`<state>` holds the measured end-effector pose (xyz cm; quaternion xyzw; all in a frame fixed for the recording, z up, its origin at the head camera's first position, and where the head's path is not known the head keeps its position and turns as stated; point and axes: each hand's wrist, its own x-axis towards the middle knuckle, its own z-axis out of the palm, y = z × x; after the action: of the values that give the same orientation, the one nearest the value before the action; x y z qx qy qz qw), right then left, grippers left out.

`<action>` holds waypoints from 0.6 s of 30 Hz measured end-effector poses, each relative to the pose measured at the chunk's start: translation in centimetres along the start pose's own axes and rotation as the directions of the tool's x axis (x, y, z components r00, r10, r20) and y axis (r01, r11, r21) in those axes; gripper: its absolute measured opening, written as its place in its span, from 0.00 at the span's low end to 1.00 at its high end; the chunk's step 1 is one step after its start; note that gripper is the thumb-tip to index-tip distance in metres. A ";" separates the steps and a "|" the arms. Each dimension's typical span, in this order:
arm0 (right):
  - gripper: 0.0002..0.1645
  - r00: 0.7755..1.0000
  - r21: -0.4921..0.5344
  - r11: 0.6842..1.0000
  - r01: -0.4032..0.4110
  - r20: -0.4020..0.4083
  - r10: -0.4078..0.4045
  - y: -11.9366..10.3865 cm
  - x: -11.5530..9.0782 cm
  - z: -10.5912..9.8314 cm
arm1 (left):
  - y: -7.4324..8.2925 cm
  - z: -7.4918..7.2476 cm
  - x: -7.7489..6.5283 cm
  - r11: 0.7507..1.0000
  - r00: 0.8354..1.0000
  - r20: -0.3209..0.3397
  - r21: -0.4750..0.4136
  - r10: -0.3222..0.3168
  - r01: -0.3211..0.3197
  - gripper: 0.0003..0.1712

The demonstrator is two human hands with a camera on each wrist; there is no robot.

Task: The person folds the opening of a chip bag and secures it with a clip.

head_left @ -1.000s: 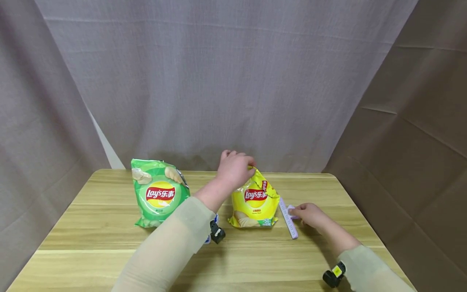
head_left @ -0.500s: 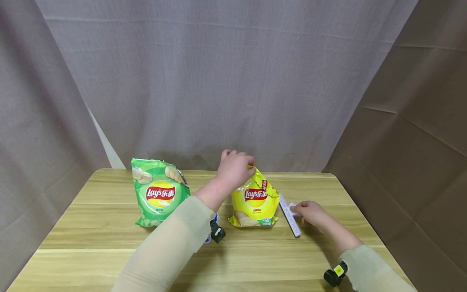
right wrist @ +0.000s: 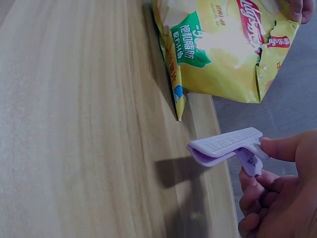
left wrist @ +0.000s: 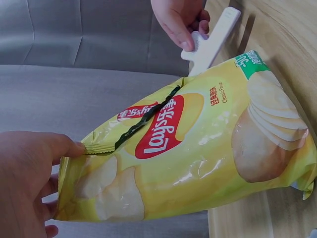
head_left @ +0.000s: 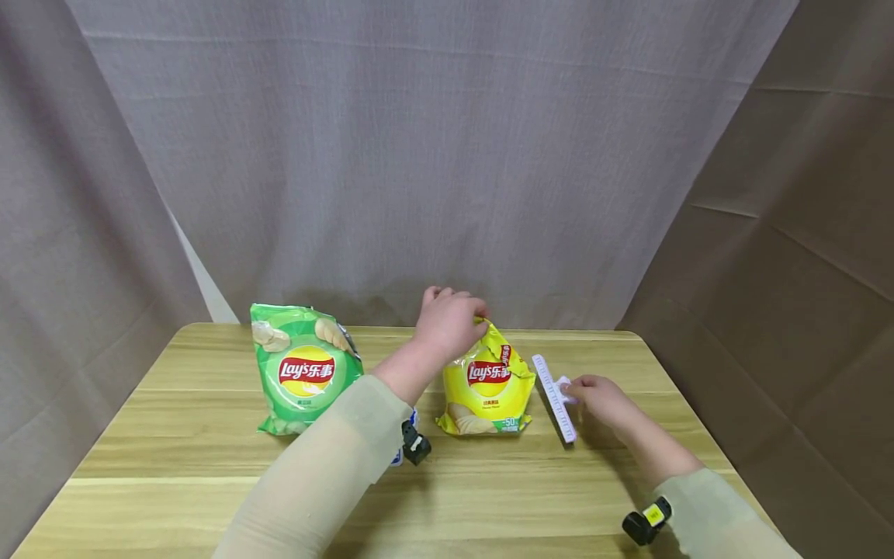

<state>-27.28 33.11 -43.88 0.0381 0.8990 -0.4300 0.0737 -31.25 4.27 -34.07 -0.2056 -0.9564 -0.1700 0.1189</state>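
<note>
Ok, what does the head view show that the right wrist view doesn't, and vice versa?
Only the head view: the green chip bag, the left sleeve and a mostly hidden blue item.
Only the right wrist view: the lower handle of the purple clip, held by the right hand.
Both: the yellow chip bag, the clip, the right hand, the table and at least part of the left hand.

The sleeves [head_left: 317, 473] are pale beige, with black wrist cameras [head_left: 639, 529], one yellow-labelled.
</note>
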 end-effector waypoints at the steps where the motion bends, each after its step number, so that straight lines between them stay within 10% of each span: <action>1: 0.19 1.000 0.000 1.000 0.004 -0.005 -0.004 -0.1 0.0 -0.1 | 0.0 0.0 0.0 1.000 1.000 -0.001 0.000 0.000 0.000 0.08; 18: 0.24 0.980 -0.050 0.987 0.153 -0.121 -0.158 -1.4 -0.3 -0.9 | 0.1 -0.1 0.0 1.000 1.000 0.001 0.009 0.006 -0.006 0.08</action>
<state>-27.26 32.94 -42.23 -0.0069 0.9106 -0.4130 -0.0155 -31.18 4.29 -34.02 -0.2081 -0.9566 -0.1651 0.1198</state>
